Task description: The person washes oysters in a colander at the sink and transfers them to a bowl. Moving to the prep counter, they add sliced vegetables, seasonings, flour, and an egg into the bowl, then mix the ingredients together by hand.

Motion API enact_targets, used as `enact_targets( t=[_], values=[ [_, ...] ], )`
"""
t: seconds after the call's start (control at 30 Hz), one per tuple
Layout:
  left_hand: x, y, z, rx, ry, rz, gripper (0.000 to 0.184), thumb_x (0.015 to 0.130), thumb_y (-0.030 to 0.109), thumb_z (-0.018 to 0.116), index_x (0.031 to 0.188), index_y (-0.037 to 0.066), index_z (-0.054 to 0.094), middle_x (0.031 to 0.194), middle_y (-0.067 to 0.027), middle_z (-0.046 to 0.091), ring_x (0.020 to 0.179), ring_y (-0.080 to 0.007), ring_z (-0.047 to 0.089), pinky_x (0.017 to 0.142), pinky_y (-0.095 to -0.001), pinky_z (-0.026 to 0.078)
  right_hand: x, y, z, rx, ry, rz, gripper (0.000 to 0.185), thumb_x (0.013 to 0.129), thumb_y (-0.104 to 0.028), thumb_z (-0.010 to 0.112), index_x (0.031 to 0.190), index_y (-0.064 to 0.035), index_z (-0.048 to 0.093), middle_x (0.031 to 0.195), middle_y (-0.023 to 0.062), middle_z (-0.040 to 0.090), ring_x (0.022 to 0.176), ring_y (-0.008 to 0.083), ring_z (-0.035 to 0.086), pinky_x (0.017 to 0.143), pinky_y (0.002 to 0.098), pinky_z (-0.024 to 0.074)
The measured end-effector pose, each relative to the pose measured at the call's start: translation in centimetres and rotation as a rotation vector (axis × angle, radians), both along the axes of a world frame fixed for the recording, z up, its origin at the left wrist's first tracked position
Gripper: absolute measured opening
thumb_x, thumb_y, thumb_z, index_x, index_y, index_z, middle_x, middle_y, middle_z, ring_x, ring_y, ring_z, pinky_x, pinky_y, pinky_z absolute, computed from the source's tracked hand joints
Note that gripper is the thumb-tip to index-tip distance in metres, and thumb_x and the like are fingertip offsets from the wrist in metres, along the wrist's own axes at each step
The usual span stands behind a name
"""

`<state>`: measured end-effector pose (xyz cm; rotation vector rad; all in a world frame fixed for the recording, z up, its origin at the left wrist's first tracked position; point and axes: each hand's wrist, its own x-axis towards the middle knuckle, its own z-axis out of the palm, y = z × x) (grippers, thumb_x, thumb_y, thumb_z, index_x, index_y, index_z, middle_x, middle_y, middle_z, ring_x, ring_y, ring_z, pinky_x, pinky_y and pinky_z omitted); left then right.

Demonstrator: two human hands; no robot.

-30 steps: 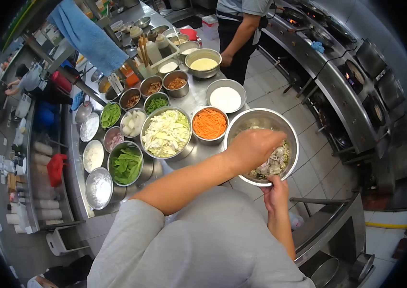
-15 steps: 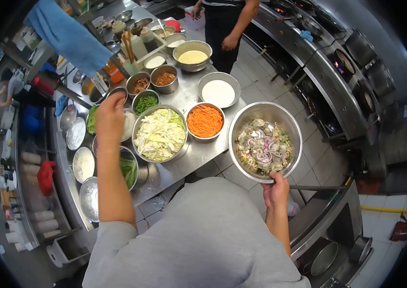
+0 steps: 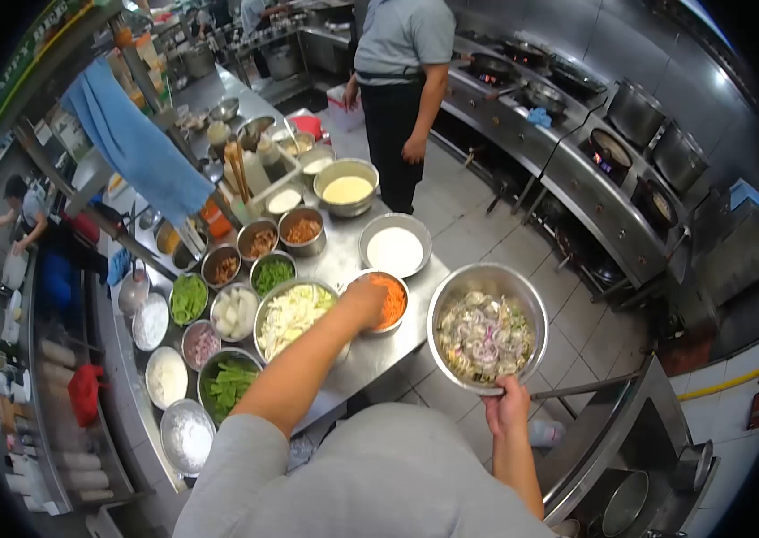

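My left hand [image 3: 363,303] reaches over the near left edge of the metal bowl of orange shredded carrots [image 3: 393,303], its fingertips hidden. At the right, my right hand [image 3: 509,405] grips the near rim of a large metal bowl [image 3: 536,309], clear of the table. Sliced purple onion, greyish pieces and sprouts [image 3: 485,334] lie inside it. Left of the carrots is a large bowl of chopped cabbage [image 3: 290,318], partly behind my left forearm. Behind the carrots stands a bowl of white liquid [image 3: 395,250].
Several more bowls cover the metal table [image 3: 344,381], among them green leaves [image 3: 232,386], white powder [image 3: 189,437] and yellow liquid [image 3: 347,189]. A blue towel [image 3: 138,134] hangs at the left. Beyond the table stands a person [image 3: 402,81], near a stove [image 3: 568,170] with pans.
My left hand left the onion bowl, passed over the small bowls at the left, and is now at the carrots. My right hand kept hold of the bowl. The view has shifted.
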<state>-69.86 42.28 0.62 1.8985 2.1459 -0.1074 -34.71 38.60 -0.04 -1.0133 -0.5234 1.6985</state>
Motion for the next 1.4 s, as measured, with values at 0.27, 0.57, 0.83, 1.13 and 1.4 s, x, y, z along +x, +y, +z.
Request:
enact_targets(
  t=[0.27,0.57,0.83,1.13,1.4],
  values=[
    [-3.2,1.5,2.0,-0.108,-0.073,0.056,0.033,0.081,0.011,0.063,0.112,0.008,0.076,0.112,-0.0201,0.072,0.103,-0.0339,0.071,0.093,-0.0447,0.055,1.6,-0.8,0.1,-0.096,0.010,0.025,0.046,0.085,-0.004,0.051,0.130,0.0054,0.050,0.115,0.0180,0.065,0.094,0.0318,0.071,0.075,0.0459,0.0640],
    [0.5,-1.1,17.1,0.252,-0.651,0.048,0.028,0.082,0.015,0.071,0.105,-0.001,0.074,0.090,-0.0176,0.074,0.076,-0.0252,0.071,0.071,-0.0364,0.055,1.0,0.0,0.6,-0.102,-0.088,0.118,0.041,0.089,-0.003,0.052,0.129,0.0056,0.049,0.114,0.0194,0.065,0.096,0.0305,0.071,0.081,0.0461,0.0634],
    [8.7,-1.0,21.9,0.616,-0.746,-0.212,0.026,0.090,0.002,0.070,0.116,-0.002,0.070,0.094,-0.0073,0.072,0.081,-0.0111,0.067,0.070,-0.0271,0.055,-1.6,0.6,2.3,-0.048,-0.094,0.271,0.044,0.089,-0.002,0.051,0.132,0.0048,0.046,0.118,0.0186,0.064,0.095,0.0283,0.070,0.082,0.0452,0.0627],
    [10.2,-1.9,10.7,0.164,-0.395,-0.279,0.023,0.083,0.008,0.065,0.104,0.005,0.074,0.103,-0.0221,0.070,0.099,-0.0376,0.069,0.088,-0.0467,0.054,-3.3,1.5,1.4,-0.051,-0.054,0.371,0.044,0.088,-0.003,0.053,0.130,0.0049,0.050,0.119,0.0173,0.064,0.101,0.0275,0.068,0.084,0.0442,0.0606],
    [1.2,-1.9,5.1,0.644,-0.336,0.127,0.014,0.087,0.011,0.064,0.095,0.003,0.073,0.096,-0.0167,0.071,0.099,-0.0356,0.065,0.087,-0.0452,0.053,-2.2,2.5,-1.0,-0.058,-0.098,0.281,0.051,0.083,-0.005,0.054,0.132,0.0097,0.050,0.128,0.0206,0.060,0.110,0.0331,0.066,0.089,0.0462,0.0599]
  ],
)
